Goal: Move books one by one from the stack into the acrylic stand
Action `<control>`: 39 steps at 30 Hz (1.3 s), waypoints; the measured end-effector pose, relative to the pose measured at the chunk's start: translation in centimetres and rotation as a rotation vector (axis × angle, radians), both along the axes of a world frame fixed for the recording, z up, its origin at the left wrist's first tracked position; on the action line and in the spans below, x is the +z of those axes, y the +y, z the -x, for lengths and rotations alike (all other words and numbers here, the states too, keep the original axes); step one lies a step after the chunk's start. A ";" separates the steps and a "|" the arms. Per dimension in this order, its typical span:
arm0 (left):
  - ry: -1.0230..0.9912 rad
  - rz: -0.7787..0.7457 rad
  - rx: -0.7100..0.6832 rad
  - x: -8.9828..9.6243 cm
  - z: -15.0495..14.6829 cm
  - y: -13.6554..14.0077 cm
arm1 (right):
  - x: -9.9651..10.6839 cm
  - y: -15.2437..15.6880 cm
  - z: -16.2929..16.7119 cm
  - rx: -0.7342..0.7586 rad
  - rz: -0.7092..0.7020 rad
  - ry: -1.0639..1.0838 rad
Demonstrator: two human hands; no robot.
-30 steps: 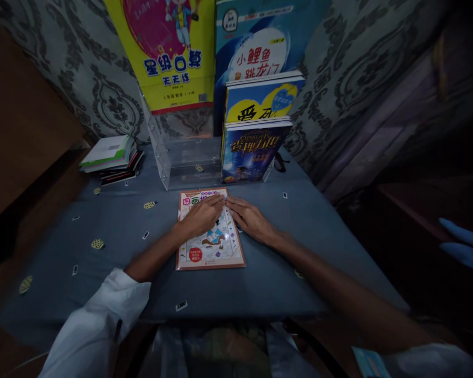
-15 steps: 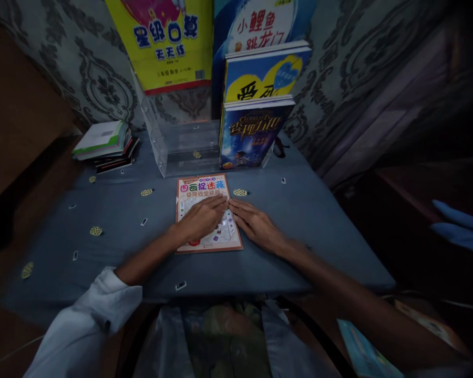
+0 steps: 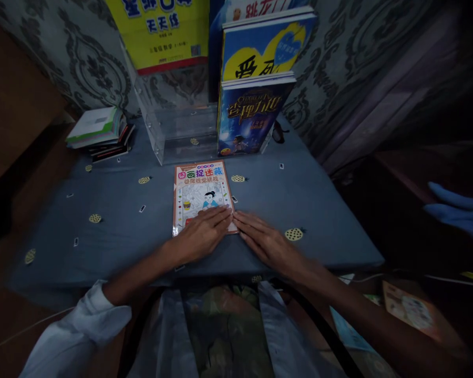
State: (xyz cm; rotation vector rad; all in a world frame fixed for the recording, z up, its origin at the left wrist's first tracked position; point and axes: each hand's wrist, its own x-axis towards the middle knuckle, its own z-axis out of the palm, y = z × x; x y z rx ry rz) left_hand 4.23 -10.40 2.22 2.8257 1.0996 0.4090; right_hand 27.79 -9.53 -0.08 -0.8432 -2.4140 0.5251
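Note:
A thin picture-puzzle book [image 3: 200, 185] with an orange border lies flat on the table, its cover up and its top toward the rack. My left hand [image 3: 205, 231] rests with fingers stretched out over the book's lower part. At the lower right corner of the cover, the fingertips of my right hand [image 3: 262, 236] touch or nearly touch those of the left. The right hand's fingers are extended, and most of that hand is beside the book. Neither hand grips anything.
Behind the book stands a clear acrylic rack [image 3: 189, 149] holding a yellow workbook [image 3: 169, 47] and several storybooks, with a dark blue one [image 3: 252, 118] in front. A book stack [image 3: 98, 131] sits at the table's back left. A blue glove-like shape [image 3: 459, 210] shows far right.
Both hands have slid down the cover toward my body, uncovering the drawn figure in its middle. The camera has tilted slightly down. The book stays flat.

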 end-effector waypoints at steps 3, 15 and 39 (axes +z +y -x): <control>0.003 -0.037 0.030 -0.3 -0.6 -2.0 | 0.1 -1.2 -0.5 0.012 -0.019 0.002; 0.078 -0.063 0.188 -1.5 0.2 -7.3 | -0.9 -1.6 -1.0 0.024 -0.097 0.022; -0.083 -0.245 0.425 -1.9 5.8 -10.0 | 2.7 0.2 8.4 0.430 0.034 -0.196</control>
